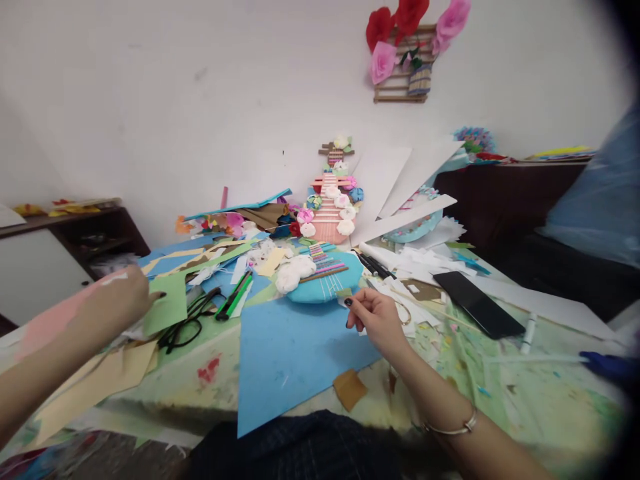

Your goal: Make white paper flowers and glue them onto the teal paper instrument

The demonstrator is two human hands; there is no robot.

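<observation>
On the left, my left hand point(117, 300) is closed on a light green sheet of paper point(169, 305), its thumb lying over the paper's edge. My right hand point(377, 319) is in a pinch around a small green paper piece point(344, 293), partly hidden by the fingertips. Right behind that piece is a blue craft shape point(327, 285) decorated with coloured sticks, white threads and white fluffy flowers point(294, 273). Whether the piece touches the shape, I cannot tell. A large blue sheet point(295, 360) spreads under the right hand's side of the table.
Black scissors point(193, 320) and a green cutter point(235, 297) lie between the hands. To the right are black pens point(375, 263), a phone point(477, 303) and paper scraps. A pink guitar-shaped craft point(330, 207) leans against the wall. A brown scrap point(350, 389) lies near the front edge.
</observation>
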